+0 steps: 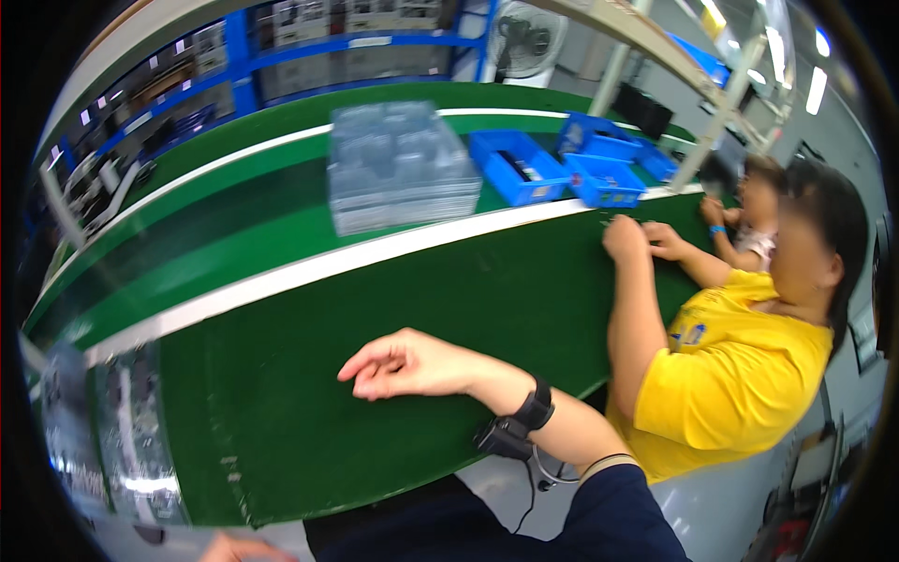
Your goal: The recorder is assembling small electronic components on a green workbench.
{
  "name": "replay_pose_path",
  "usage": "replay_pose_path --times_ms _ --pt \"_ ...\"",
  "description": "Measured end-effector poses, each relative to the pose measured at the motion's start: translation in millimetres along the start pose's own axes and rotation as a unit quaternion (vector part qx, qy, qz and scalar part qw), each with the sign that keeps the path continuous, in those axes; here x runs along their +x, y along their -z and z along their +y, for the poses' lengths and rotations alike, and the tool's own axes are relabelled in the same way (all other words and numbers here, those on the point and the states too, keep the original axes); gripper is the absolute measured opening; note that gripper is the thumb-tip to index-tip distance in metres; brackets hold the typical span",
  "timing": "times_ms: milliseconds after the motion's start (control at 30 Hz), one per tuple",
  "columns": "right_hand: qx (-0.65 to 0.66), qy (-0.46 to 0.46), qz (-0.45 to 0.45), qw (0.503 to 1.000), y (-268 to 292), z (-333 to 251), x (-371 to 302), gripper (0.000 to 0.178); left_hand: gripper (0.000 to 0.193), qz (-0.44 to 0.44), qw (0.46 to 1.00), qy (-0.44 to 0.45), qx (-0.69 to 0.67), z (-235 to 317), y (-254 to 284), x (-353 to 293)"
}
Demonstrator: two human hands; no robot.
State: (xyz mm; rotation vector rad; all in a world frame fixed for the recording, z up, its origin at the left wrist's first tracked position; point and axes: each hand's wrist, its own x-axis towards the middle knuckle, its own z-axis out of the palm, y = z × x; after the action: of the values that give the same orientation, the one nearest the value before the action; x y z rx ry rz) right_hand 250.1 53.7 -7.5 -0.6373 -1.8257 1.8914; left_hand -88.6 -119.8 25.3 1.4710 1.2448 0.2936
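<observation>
overall, the tabletop (449, 290) is dark green (faintly marked).

Dressed in a navy sleeve (618, 515) with a striped cream-and-dark cuff (609, 464); banded near the right wrist (493, 384) with a black strap (537, 405), boxy black module (504, 437) and thin black cable (533, 485).

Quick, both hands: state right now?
Left hand: mostly cut off at the lower edge; can't tell.
Right hand: partly open, fingers loosely curled, nothing visible in it, over the green tabletop.
</observation>
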Motion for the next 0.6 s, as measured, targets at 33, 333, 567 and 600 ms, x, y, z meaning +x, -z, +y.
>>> replay_pose_path --times_ms 33,333,567,600 --pt "0.007 0.021 0.002 1.0 -5 -5 -13 0.03 0.016 -0.021 1.0 -0.021 0.003 -3 0 18" --pt "0.129 -0.194 -0.16 0.959 -86 83 -207 0.035 0.017 -0.149 0.983 -0.107 0.03 -25 -15 95" --pt "-0.035 -0.478 -0.143 0.866 -250 369 -417 0.045 0.017 -0.152 0.981 -0.121 0.03 -55 -22 92" --pt "-0.037 -0.475 -0.151 0.866 -247 373 -417 0.045 0.017 -0.146 0.982 -0.118 0.03 -60 -22 87"
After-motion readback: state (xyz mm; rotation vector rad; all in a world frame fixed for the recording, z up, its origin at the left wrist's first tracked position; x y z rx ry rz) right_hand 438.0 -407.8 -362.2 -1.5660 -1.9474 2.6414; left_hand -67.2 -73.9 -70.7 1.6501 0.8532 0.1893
